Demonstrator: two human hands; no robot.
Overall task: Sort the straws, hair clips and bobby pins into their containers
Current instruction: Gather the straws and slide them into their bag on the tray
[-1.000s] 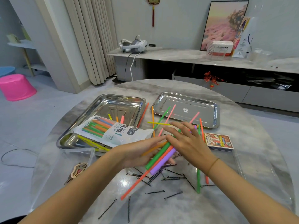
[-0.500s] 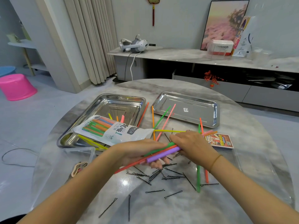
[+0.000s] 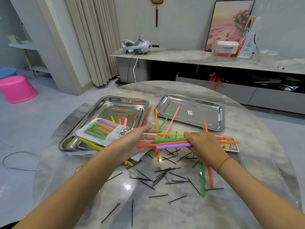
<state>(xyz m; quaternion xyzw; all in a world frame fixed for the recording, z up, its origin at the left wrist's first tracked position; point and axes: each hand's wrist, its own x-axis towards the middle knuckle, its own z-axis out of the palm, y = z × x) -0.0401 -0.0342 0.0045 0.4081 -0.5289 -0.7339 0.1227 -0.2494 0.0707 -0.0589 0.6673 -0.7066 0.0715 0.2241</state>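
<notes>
Where the fingers of the right hand (image 3: pixel 204 144) curl over it, a bundle of straws (image 3: pixel 171 143) is gripped near its right end and held level above the table (image 3: pixel 181 90), at the centre of the frame. Three thick straws are seen in the bundle: green uppermost, orange in the middle, purple lowest. Thinner orange and pink ends are seen sticking out past the knuckles to the right, over a small printed box (image 3: pixel 230 147). The left hand (image 3: pixel 137 142) is held flat with its fingers straight, and the bundle's left ends are laid across it.

Around the grip, loose straws are scattered. A yellow straw (image 3: pixel 170 134) is seen just above the bundle. A thin green straw (image 3: pixel 167 119) and a pink straw (image 3: pixel 173 119) are laid across the near rim of the right tray (image 3: pixel 189 98). A long green straw (image 3: pixel 203 182) and a long orange straw (image 3: pixel 211 177) are seen running down the frame under the right wrist. A printed packet of straws (image 3: pixel 105 131) is propped in the left tray (image 3: pixel 115 100).

Black bobby pins (image 3: pixel 161 176) are strewn over the lower centre of the table, some crossed, some apart. Open marble is seen along the table's lower edge and at its right side.
</notes>
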